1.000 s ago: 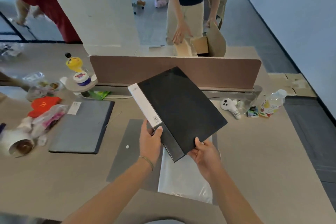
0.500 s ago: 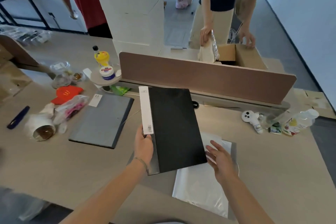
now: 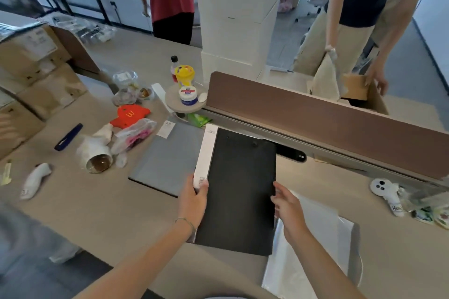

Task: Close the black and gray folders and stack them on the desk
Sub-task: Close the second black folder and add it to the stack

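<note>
The closed black folder (image 3: 241,187) with a white spine label is held above the desk, near its middle. My left hand (image 3: 194,201) grips the folder's left edge at the lower end of the spine. My right hand (image 3: 286,206) is beside the folder's right edge, fingers spread, holding nothing. A closed gray folder (image 3: 167,158) lies flat on the desk just left of the black one, its right edge partly hidden behind it. Under and to the right lies an open gray folder (image 3: 349,245) with clear plastic sleeves.
Litter sits at the left: a tipped paper cup (image 3: 97,161), a red fries box (image 3: 130,115), a plastic bag, a blue pen (image 3: 68,136). A brown divider panel (image 3: 315,114) runs along the back. A white ghost toy (image 3: 385,189) lies right. Two people stand beyond the desk.
The black folder has swung upright and moved left toward the gray folder. My right hand has let go of its lower edge and now hovers at its right side.
</note>
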Demonstrator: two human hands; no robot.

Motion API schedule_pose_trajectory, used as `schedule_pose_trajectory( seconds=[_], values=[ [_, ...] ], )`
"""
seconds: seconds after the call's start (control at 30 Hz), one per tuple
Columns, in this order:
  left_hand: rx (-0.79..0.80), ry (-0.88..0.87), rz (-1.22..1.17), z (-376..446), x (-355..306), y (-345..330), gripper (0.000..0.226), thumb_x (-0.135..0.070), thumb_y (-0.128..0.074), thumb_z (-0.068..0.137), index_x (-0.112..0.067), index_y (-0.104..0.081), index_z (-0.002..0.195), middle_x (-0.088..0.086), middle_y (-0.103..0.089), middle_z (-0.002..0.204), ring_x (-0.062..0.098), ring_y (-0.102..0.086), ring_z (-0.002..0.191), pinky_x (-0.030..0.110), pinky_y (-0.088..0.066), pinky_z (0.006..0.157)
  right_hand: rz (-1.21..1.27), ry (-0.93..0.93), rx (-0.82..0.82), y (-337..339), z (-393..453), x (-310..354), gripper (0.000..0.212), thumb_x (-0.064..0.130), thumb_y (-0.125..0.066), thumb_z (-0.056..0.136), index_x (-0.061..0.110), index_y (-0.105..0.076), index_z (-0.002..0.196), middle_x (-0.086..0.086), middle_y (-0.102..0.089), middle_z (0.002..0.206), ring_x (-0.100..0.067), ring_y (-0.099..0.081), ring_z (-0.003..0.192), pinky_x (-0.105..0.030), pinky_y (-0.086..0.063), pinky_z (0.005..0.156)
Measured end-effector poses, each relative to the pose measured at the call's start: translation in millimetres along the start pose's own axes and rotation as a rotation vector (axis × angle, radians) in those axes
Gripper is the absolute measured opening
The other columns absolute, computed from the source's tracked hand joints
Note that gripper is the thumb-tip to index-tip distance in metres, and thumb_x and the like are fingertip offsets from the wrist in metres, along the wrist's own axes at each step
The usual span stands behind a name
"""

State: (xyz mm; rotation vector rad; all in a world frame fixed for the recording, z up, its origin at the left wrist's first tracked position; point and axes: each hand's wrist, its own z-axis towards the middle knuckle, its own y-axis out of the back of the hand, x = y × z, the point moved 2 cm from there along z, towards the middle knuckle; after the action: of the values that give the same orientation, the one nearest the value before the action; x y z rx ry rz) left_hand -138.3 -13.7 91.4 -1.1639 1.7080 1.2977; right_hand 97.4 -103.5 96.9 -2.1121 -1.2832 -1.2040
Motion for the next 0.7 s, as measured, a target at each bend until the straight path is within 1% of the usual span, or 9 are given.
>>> schedule_pose_trajectory(
  seconds=[0.07, 0.13, 0.17, 0.27, 0.37, 0.47, 0.57, 0.63, 0.7],
  values=[
    [-0.011, -0.009, 0.099, 14.7, 6.6, 15.6, 0.022, -0.042, -0.058, 0.094, -0.034, -0.052, 0.113, -0.010, -0.065, 0.101, 0.018, -0.065, 0.096, 0.042, -0.056, 0.084, -0.044, 0.023, 0.018, -21.5, 3.3, 7.2, 0.048, 0.004, -0.051, 0.097, 0.024, -0.053, 0.140, 0.000, -0.057, 0.142, -0.023, -0.053, 0.130, -0.039, -0.043, 0.110],
    [-0.032, -0.010, 0.205, 31.4, 12.8, 30.7, 0.031, -0.045, -0.059, 0.091, -0.033, -0.051, 0.118, -0.005, -0.066, 0.103, 0.022, -0.064, 0.096, 0.043, -0.056, 0.083, -0.081, 0.047, 0.041, -42.7, 5.3, 15.1, 0.049, 0.000, -0.052, 0.096, 0.022, -0.053, 0.140, 0.004, -0.056, 0.134, -0.017, -0.051, 0.126, -0.028, -0.040, 0.103],
    [-0.039, -0.002, 0.256, 41.4, 16.2, 37.4, 0.036, -0.047, -0.059, 0.091, -0.033, -0.049, 0.122, -0.003, -0.067, 0.105, 0.023, -0.064, 0.097, 0.041, -0.056, 0.081, -0.108, 0.057, 0.052, -53.9, 5.9, 18.3, 0.049, 0.000, -0.053, 0.095, 0.022, -0.054, 0.139, 0.005, -0.054, 0.131, -0.014, -0.050, 0.123, -0.026, -0.038, 0.100],
    [-0.044, 0.017, 0.398, 73.8, 24.8, 54.4, 0.052, -0.050, -0.056, 0.093, -0.030, -0.040, 0.138, 0.003, -0.066, 0.121, 0.025, -0.065, 0.102, 0.032, -0.050, 0.072, -0.170, 0.089, 0.079, -86.6, 14.9, 21.7, 0.049, 0.000, -0.057, 0.092, 0.027, -0.060, 0.133, 0.004, -0.055, 0.133, -0.013, -0.049, 0.122, -0.028, -0.039, 0.101],
    [-0.041, 0.048, 0.458, 106.7, 34.8, 74.2, 0.055, -0.054, -0.054, 0.092, -0.034, -0.035, 0.140, 0.000, -0.066, 0.123, 0.024, -0.065, 0.100, 0.033, -0.050, 0.073, -0.192, 0.057, 0.116, -118.0, 29.5, 23.4, 0.049, -0.001, -0.057, 0.092, 0.028, -0.060, 0.131, 0.006, -0.054, 0.127, -0.013, -0.050, 0.114, -0.027, -0.041, 0.099],
    [-0.046, 0.087, 0.489, 139.9, 44.3, 94.3, 0.052, -0.056, -0.055, 0.090, -0.038, -0.037, 0.135, -0.004, -0.069, 0.115, 0.021, -0.065, 0.095, 0.036, -0.052, 0.074, -0.168, 0.013, 0.152, -149.7, 48.8, 23.3, 0.049, -0.003, -0.057, 0.091, 0.035, -0.064, 0.122, 0.003, -0.053, 0.133, -0.016, -0.052, 0.122, -0.036, -0.043, 0.108],
    [-0.071, 0.091, 0.514, 172.8, 52.8, 109.0, 0.055, -0.053, -0.057, 0.090, -0.035, -0.041, 0.140, -0.002, -0.066, 0.120, 0.021, -0.064, 0.101, 0.034, -0.051, 0.075, -0.161, -0.013, 0.183, -180.7, 66.7, 24.2, 0.051, -0.005, -0.058, 0.089, 0.040, -0.065, 0.113, -0.004, -0.052, 0.142, -0.022, -0.050, 0.133, -0.046, -0.042, 0.112],
    [-0.103, 0.093, 0.517, 193.2, 59.2, 117.6, 0.058, -0.051, -0.059, 0.090, -0.032, -0.044, 0.143, 0.002, -0.065, 0.123, 0.024, -0.063, 0.107, 0.036, -0.052, 0.081, -0.151, -0.029, 0.203, -199.3, 80.2, 24.2, 0.051, -0.007, -0.058, 0.088, 0.035, -0.065, 0.116, -0.009, -0.051, 0.146, -0.025, -0.048, 0.137, -0.046, -0.041, 0.113],
    [-0.111, 0.102, 0.527, 210.9, 66.9, 124.0, 0.059, -0.052, -0.059, 0.089, -0.031, -0.044, 0.142, 0.003, -0.063, 0.123, 0.026, -0.061, 0.110, 0.042, -0.054, 0.087, -0.155, -0.037, 0.205, -214.9, 91.7, 26.4, 0.051, -0.008, -0.058, 0.087, 0.030, -0.064, 0.121, -0.009, -0.052, 0.146, -0.025, -0.047, 0.138, -0.042, -0.041, 0.113]
  ],
)
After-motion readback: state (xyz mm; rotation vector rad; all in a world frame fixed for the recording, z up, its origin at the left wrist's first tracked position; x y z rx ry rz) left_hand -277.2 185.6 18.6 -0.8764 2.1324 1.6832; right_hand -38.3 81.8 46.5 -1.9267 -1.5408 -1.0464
